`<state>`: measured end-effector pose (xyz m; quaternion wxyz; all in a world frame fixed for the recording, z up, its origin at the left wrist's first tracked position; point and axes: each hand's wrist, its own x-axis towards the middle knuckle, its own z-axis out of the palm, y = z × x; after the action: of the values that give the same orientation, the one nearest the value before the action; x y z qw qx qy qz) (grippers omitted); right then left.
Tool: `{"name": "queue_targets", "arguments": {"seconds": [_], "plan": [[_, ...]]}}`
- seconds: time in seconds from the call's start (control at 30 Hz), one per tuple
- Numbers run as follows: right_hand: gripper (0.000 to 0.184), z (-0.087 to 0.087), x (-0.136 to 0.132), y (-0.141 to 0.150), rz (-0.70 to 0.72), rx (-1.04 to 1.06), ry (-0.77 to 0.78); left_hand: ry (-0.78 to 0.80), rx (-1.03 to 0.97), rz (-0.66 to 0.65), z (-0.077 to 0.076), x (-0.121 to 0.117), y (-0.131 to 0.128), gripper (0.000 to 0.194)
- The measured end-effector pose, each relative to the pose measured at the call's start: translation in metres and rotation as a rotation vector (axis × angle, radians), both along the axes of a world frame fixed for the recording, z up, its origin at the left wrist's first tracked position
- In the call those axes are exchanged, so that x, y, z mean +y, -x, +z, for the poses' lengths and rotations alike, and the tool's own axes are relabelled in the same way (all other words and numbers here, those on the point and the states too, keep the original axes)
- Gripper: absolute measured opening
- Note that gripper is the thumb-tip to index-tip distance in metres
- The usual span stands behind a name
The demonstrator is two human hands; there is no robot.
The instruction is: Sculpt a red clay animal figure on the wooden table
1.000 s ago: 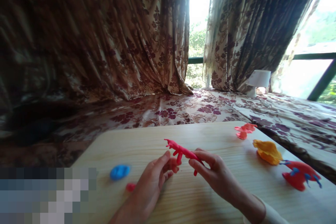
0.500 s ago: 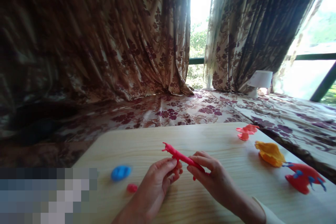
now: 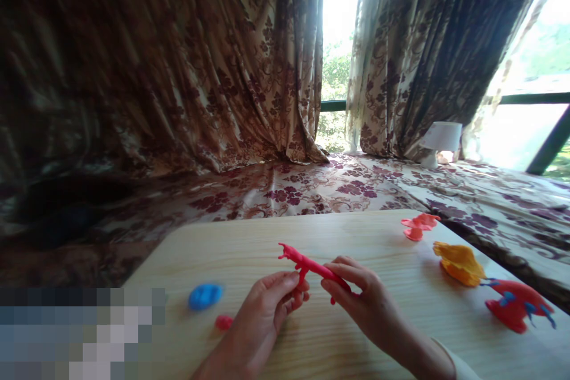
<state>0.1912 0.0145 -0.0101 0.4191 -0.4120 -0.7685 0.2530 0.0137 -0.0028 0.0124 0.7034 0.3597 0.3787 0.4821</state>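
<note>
A long pinkish-red modelling-clay figure (image 3: 312, 265) is held slantwise above the wooden table (image 3: 214, 255). Small horn-like bits stick out of its upper left end, and thin leg-like pieces hang below. My right hand (image 3: 360, 291) grips its lower right end between thumb and fingers. With thumb and forefinger, my left hand (image 3: 271, 303) pinches one of the thin pieces under the body. Left of my left hand lie a small red lump of clay (image 3: 224, 322) and a blue clay lump (image 3: 205, 296).
Along the table's right side stand a coral clay model (image 3: 418, 227), a yellow clay model (image 3: 459, 263) and a red clay model with blue parts (image 3: 516, 306). Behind are a floral-covered surface (image 3: 312, 187), a white lamp (image 3: 443, 136) and patterned curtains (image 3: 249, 71).
Both hands and the clay figure have shifted slightly to the right. More of the thin piece at my left fingertips now shows below the body.
</note>
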Motion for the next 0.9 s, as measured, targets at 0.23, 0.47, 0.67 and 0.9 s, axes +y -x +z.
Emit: {"name": "queue_targets", "arguments": {"seconds": [0.23, 0.47, 0.67, 0.9], "plan": [[0.024, -0.001, 0.0, 0.0, -0.015, -0.004, 0.016, -0.149, 0.334, 0.131, -0.002, 0.01, 0.012, 0.028], [0.016, -0.001, 0.009, 0.004, -0.021, -0.232, -0.078, -0.903, 0.974, 0.599, 0.007, 0.018, 0.046, 0.022], [0.016, -0.001, 0.014, 0.024, 0.007, -0.396, -0.128, -1.034, 1.432, 0.134, 0.001, 0.013, 0.033, 0.021], [0.034, 0.007, 0.016, -0.001, 0.036, -0.274, -0.116, -0.877, 1.544, -0.004, -0.001, 0.011, 0.031, 0.013]]}}
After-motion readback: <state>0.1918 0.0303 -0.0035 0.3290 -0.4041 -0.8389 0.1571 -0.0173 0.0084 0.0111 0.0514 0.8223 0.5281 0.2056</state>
